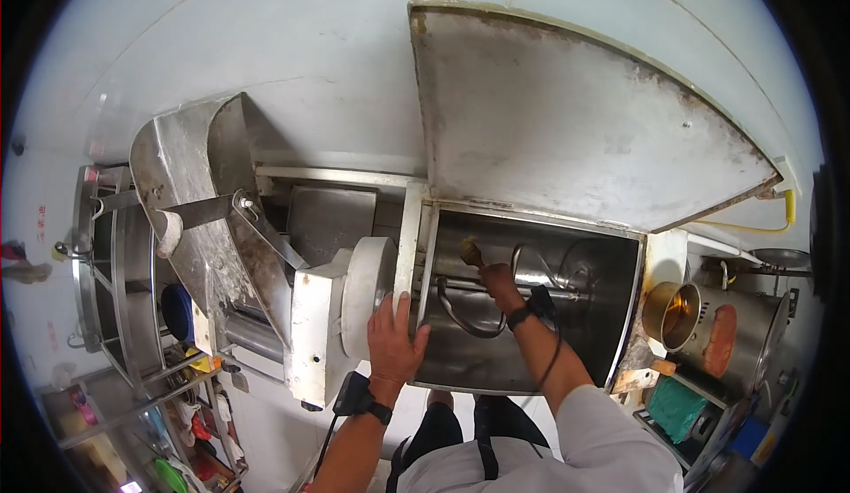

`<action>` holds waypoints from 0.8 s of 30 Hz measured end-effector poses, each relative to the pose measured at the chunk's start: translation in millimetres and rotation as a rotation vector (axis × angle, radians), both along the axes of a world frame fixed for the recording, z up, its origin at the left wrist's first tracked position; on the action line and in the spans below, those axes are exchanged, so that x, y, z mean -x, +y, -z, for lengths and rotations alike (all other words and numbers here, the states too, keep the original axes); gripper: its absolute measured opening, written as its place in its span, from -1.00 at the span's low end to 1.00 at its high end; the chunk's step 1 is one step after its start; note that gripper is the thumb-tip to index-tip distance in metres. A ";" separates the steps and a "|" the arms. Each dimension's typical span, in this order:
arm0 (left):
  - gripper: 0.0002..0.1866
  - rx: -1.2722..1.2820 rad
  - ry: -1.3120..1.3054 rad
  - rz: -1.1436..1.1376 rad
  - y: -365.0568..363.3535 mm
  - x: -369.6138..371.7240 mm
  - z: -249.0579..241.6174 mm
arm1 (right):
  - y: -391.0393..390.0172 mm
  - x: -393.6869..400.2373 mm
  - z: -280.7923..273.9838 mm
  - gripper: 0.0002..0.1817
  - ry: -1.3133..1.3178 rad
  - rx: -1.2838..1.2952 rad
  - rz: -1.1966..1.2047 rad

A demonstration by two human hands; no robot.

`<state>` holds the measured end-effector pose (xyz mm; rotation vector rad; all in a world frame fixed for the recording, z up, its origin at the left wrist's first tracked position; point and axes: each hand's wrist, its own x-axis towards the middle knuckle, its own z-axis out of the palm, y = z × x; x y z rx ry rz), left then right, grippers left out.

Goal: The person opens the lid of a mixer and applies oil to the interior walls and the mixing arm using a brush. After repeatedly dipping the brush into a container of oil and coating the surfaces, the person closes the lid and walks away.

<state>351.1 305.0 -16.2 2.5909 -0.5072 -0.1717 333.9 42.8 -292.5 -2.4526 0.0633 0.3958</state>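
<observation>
Right hand (498, 282) is inside the open mixer trough (611, 316), grip closed on a brush (469, 251) held near the mixing shaft (531, 282). Left hand (394, 338) rests flat, fingers open, on the trough's left rim. Lid (567, 121) stands raised.

trough (496, 360) open above, agitator shaft (531, 288) crossing

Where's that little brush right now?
The brush is in the right hand, inside the open steel mixer tub, right of centre, beside the curved mixing blade.
</observation>
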 end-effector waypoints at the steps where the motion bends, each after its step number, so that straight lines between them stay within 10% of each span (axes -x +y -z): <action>1: -0.31 -0.002 -0.001 0.004 0.2 0.4 0.7 | 2.0 -3.2 27.8 -0.92 -0.001 -0.002 0.004; 3: -0.31 0.001 -0.009 0.009 0.4 -0.5 1.7 | 1.4 -18.1 57.5 -0.86 0.419 -1.341 0.977; 6: -0.34 0.006 -0.032 0.032 -0.4 -1.5 -2.8 | 27.6 -67.9 -89.8 -0.94 0.285 -1.403 1.314; 14: -0.31 -0.001 -0.014 0.028 -0.1 1.4 0.6 | 38.1 -26.1 -270.0 -0.80 0.209 -1.254 1.123; 21: -0.31 -0.010 -0.024 0.034 0.8 -0.5 -0.1 | 38.6 -56.5 -125.0 -0.78 0.201 -1.026 1.138; 24: -0.30 0.019 0.001 0.019 0.9 0.2 1.2 | 36.1 -69.4 -152.1 -0.78 0.179 -1.156 1.215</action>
